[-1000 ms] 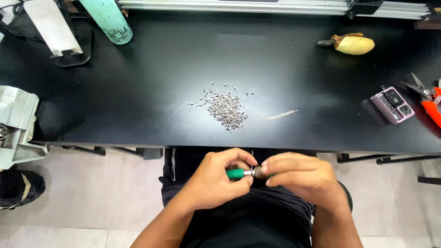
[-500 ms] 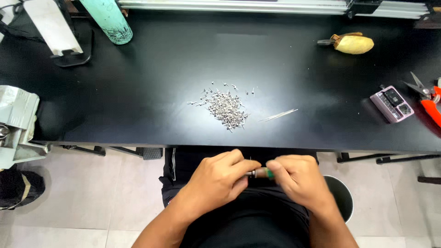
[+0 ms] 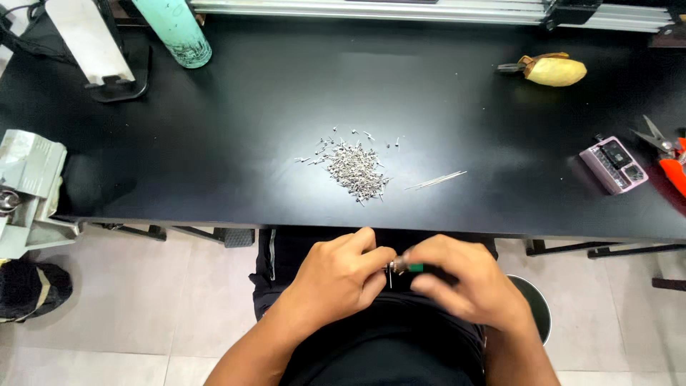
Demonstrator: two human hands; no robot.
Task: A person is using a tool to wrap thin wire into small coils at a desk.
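Pin pile [image 3: 351, 166] mid-table [image 3: 214, 164], bottle [image 3: 175, 28] behind left, counter [image 3: 613, 164] right

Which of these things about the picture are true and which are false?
1. Both hands are holding a small tool with a green handle and a metal tip. True: the left hand and right hand meet around it, below the edge of the black table.
2. The pile of tiny silver metal pins sits in a bowl. False: it lies loose on the table.
3. A teal bottle stands at the far left of the table. True.
4. The red-handled cutters lie right beside the pins. False: they are at the table's right edge, next to a small pink gadget.
5. A yellow lump-shaped object lies at the far right. True.
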